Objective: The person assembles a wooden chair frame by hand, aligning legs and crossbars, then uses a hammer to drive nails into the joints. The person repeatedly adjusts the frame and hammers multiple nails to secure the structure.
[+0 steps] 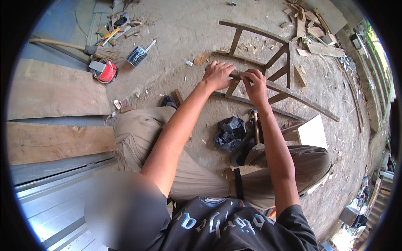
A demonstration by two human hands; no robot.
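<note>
A dark wooden frame of legs and crossbars, like a stool frame point(289, 62), lies on its side on the ground in front of me. My left hand point(218, 75) is closed around the near end of its upper leg. Close beside it, my right hand point(255, 85) rests over the same leg, fingers curled and thumb and fingertips pinched together near its end. Whatever may lie in that pinch is too small or hidden to name. Below the frame sits a crumpled black plastic bag point(230, 134), with a wooden-handled tool point(256, 125), partly hidden by my right forearm, next to it.
At left are a red bucket point(108, 73), a dark tin point(136, 56), a straw broom point(100, 51) and wide wooden boards point(54, 90). Scrap wood point(314, 33) is piled at the far right. A white panel point(313, 131) stands by my right knee.
</note>
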